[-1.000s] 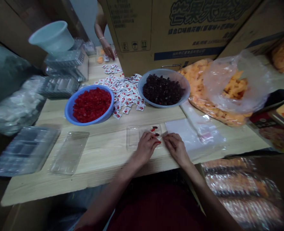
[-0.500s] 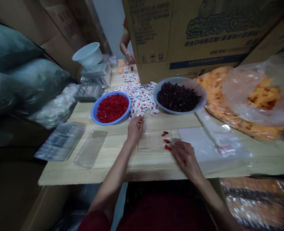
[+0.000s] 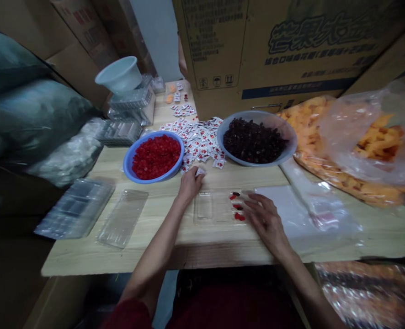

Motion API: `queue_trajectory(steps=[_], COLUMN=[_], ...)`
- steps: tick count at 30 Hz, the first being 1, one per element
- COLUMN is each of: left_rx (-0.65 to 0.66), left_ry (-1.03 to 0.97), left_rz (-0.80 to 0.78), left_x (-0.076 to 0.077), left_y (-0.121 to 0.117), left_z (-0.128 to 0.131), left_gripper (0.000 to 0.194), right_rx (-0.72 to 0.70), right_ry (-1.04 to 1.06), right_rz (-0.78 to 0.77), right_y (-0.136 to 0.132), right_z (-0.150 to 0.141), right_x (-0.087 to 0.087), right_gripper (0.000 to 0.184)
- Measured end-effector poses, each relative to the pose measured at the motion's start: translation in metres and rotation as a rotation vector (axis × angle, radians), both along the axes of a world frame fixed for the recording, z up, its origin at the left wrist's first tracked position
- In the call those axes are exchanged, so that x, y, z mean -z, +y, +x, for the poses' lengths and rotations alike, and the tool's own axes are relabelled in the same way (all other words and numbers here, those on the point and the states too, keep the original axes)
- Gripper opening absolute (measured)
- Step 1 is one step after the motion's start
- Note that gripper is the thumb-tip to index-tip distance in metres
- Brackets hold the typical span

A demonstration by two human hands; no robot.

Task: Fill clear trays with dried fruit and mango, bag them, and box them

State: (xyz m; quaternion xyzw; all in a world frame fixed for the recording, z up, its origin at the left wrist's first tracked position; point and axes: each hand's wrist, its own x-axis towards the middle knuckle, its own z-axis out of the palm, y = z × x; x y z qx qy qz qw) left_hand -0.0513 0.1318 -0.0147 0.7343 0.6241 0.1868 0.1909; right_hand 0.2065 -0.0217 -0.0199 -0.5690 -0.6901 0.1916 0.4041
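My left hand [image 3: 189, 185] pinches a small white printed sachet [image 3: 200, 172] near the front of the sachet pile [image 3: 202, 139]. Below and to its right lies a clear plastic tray [image 3: 205, 208] with compartments. Red and dark candy-like pieces [image 3: 237, 206] sit in small slots on the tray's right side. Over the tray's right edge is my right hand [image 3: 266, 221], fingers apart and holding nothing I can see; whether it touches the tray I cannot tell. A blue bowl [image 3: 129, 171] of red pieces and a translucent bowl [image 3: 290, 148] of dark pieces stand behind.
At the left lie a clear tray or lid [image 3: 123, 219] and a stack of clear trays [image 3: 77, 208]. More trays [image 3: 134, 100] carry a pale basin [image 3: 120, 75]. Plastic bags [image 3: 281, 201] and a bag of orange pieces [image 3: 312, 119] lie right. A large carton [image 3: 223, 59] stands behind.
My left hand has drawn slightly back from the pile with a sachet in its fingers. My right hand's fingers have moved off the red pieces. The co-worker's hand has gone behind the carton.
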Motion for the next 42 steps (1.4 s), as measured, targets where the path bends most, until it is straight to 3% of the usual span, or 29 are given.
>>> queue_trajectory(steps=[4, 7, 12, 15, 19, 22, 27, 30, 34, 36, 38, 42], left_rx=[0.06, 0.054, -0.08, -0.075, -0.074, 0.002, 0.194, 0.196, 0.127, 0.061, 0.009, 0.052], left_ry=[-0.233, -0.333, -0.453, -0.286, -0.068, -0.066, -0.031, -0.076, -0.201, -0.245, -0.233, -0.16], left_rz=[0.031, 0.117, 0.123, 0.202, 0.244, 0.212, 0.097, 0.101, 0.185, 0.24, 0.285, 0.25], left_x=[-0.005, 0.0, 0.018, 0.023, 0.014, 0.006, 0.006, 0.007, -0.004, -0.01, -0.012, -0.004], left_y=[-0.051, -0.079, -0.089, -0.087, -0.09, -0.09, -0.082, -0.082, -0.086, -0.082, -0.067, -0.01], left_z=[0.016, 0.037, 0.058, 0.061, 0.055, 0.046, 0.034, 0.033, 0.022, 0.013, 0.008, 0.024], left_gripper=[0.031, 0.026, 0.016, 0.012, 0.012, 0.015, 0.014, 0.016, 0.021, 0.018, 0.017, 0.016], right_rx=[0.101, 0.182, 0.211, 0.209, 0.153, 0.143, 0.133, 0.144, 0.181, 0.166, 0.11, 0.05], right_ry=[0.03, 0.034, -0.047, -0.223, -0.481, -0.527, -0.529, -0.499, -0.494, -0.472, -0.394, -0.095], right_rz=[0.107, 0.174, 0.204, 0.039, -0.309, -0.393, -0.424, -0.38, -0.254, -0.175, -0.101, 0.086], right_y=[0.036, 0.066, 0.124, 0.165, 0.212, 0.234, 0.243, 0.236, 0.227, 0.225, 0.221, 0.192], right_z=[0.017, 0.032, 0.053, 0.058, 0.049, 0.041, 0.044, 0.056, 0.065, 0.057, 0.039, -0.005], right_x=[-0.025, -0.038, -0.038, -0.034, -0.027, -0.02, -0.015, -0.02, -0.034, -0.043, -0.053, -0.071], right_gripper=[0.022, 0.021, 0.02, 0.02, 0.027, 0.028, 0.021, 0.02, 0.036, 0.027, 0.012, 0.017])
